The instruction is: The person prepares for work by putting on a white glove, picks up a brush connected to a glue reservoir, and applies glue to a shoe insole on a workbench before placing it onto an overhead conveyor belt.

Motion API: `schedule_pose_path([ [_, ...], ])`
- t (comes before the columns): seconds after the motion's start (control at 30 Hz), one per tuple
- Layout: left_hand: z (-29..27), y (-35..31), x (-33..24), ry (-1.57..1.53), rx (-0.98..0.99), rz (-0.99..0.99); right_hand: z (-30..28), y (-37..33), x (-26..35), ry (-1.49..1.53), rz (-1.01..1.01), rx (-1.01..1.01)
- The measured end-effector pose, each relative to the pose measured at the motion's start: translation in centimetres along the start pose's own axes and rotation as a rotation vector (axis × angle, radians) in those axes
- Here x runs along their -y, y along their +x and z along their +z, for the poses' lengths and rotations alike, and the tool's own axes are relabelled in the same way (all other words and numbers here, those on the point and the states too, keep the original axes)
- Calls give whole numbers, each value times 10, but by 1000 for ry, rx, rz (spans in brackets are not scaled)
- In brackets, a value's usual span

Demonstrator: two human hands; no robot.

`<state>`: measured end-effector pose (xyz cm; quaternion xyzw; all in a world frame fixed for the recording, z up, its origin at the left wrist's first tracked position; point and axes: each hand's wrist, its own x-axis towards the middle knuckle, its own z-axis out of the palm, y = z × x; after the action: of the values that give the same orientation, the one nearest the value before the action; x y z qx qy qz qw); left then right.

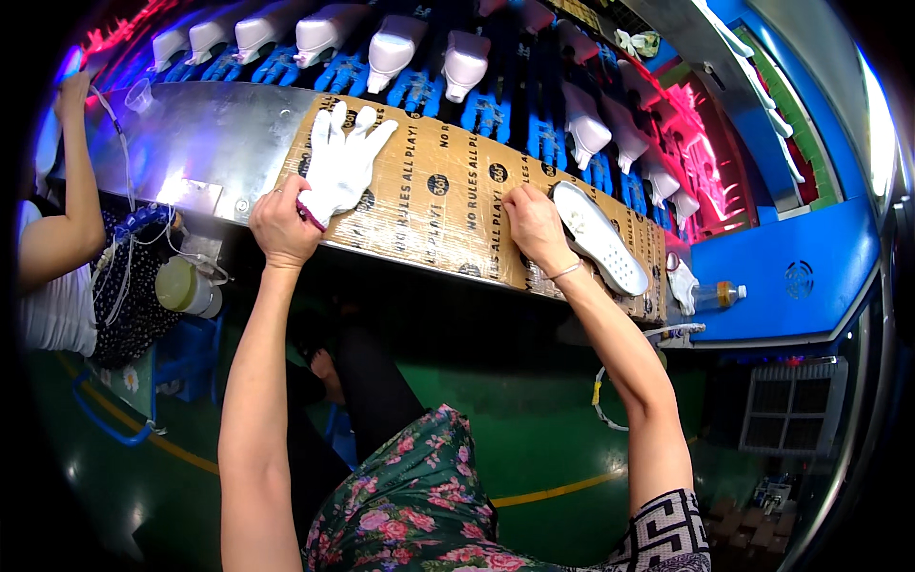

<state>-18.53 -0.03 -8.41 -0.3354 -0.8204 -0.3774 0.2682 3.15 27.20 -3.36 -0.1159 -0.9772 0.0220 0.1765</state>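
Observation:
My left hand point(286, 227) is closed on the dark red cuff of a white knit glove point(340, 164). The glove lies with its fingers spread, pointing away from me, on printed brown cardboard point(440, 205) covering the bench edge. Over the cardboard to the right is my right hand point(536, 224), its fingers curled together; whatever they may hold is hidden. A white shoe sole point(602, 238) with a dark rim and small round holes lies right beside that hand, partly behind the wrist.
Beyond the bench, rows of white shoe lasts point(393, 50) stand on blue holders point(416, 91). To the right, a clear bottle point(717, 295) lies on a blue machine surface point(777, 272), beside a white cloth piece point(681, 284). Another person's arm point(81, 181) is at far left, near a lidded container point(181, 286).

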Motion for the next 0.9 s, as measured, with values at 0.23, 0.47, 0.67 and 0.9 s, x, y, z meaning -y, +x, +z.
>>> schedule_pose_path([
  [0.23,-3,0,-2,-23,1,17,-14,-2,4,141,91,57],
  [0.47,-4,-2,0,-30,22,-2,1,7,1,-104,1,127],
  [0.67,-4,0,-2,-41,11,5,-5,-4,2,66,172,97],
  [0.9,-1,-1,-1,-25,-13,16,-29,-8,2,656,468,70],
])
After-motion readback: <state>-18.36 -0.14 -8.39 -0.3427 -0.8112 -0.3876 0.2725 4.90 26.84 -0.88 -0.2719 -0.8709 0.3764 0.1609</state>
